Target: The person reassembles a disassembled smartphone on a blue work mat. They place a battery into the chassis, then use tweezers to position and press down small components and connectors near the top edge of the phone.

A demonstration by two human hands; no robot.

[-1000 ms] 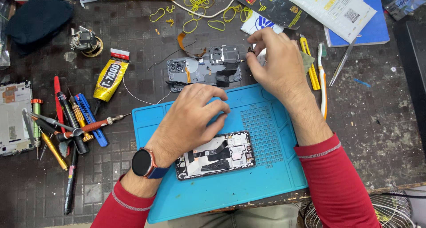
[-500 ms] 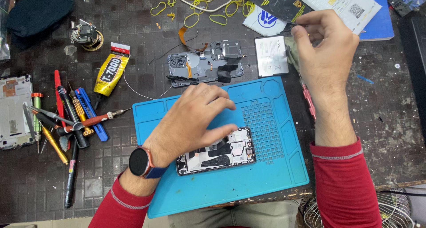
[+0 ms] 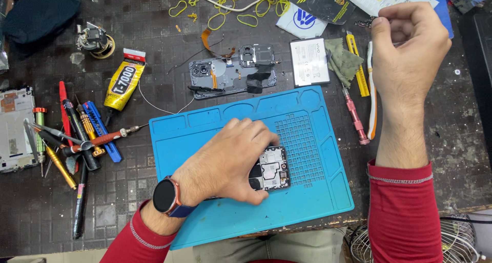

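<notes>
So your left hand pins the opened phone flat on the blue mat, steadying it, while your right hand pinches some tiny part.

Blue work mat: rubbery, matt, w/ moulded grid. Opened phone under left hand: bare circuit board, metal shields, dull sheen. Bench top: dark, rough, scuffed. Glue tube: glossy yellow plastic. Green cloth: soft, crumpled (prob. microfibre). Sleeves: red knit fabric. Watch: glossy black glass face.
</notes>
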